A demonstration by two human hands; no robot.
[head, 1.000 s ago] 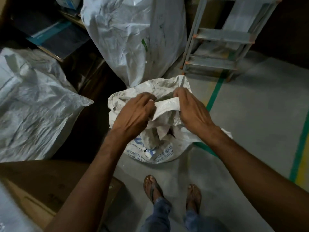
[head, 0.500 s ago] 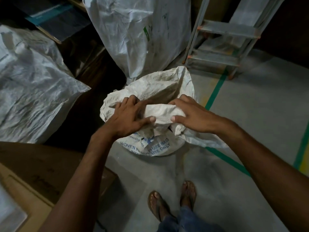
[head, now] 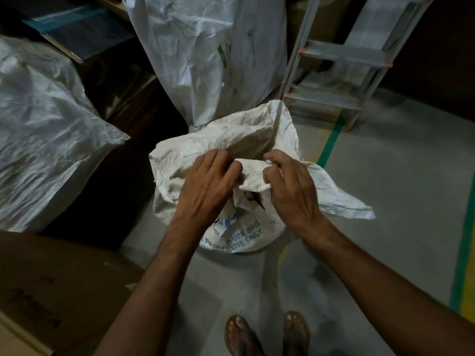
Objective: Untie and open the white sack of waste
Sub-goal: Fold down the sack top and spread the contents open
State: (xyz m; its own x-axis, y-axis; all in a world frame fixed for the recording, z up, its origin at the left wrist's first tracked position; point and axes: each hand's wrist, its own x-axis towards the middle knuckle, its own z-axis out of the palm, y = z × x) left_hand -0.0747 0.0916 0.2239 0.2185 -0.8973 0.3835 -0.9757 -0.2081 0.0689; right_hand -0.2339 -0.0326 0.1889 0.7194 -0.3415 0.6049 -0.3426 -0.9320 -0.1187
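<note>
A crumpled white woven sack (head: pixel 241 140) with blue print stands on the grey floor in front of my feet. Its top fabric is bunched and folded over, with a small dark gap showing below the fold. My left hand (head: pixel 208 186) lies over the bunched top, fingers curled into the fabric. My right hand (head: pixel 290 183) pinches the same fold from the right with curled fingers and thumb. A loose flap of the sack trails to the right on the floor. No tie or string is visible.
A tall full white sack (head: pixel 205 55) stands just behind. Another big white sack (head: pixel 43 140) lies at left. A brown cardboard box (head: pixel 51 286) sits at lower left. A grey metal rack (head: pixel 341 60) stands at back right. Green floor tape (head: pixel 329 147) runs past it.
Both hands have shifted on the sack's top, from pulling a strip apart to pressing the fold, then to pinching it closer together. My feet stepped and the view moved.
</note>
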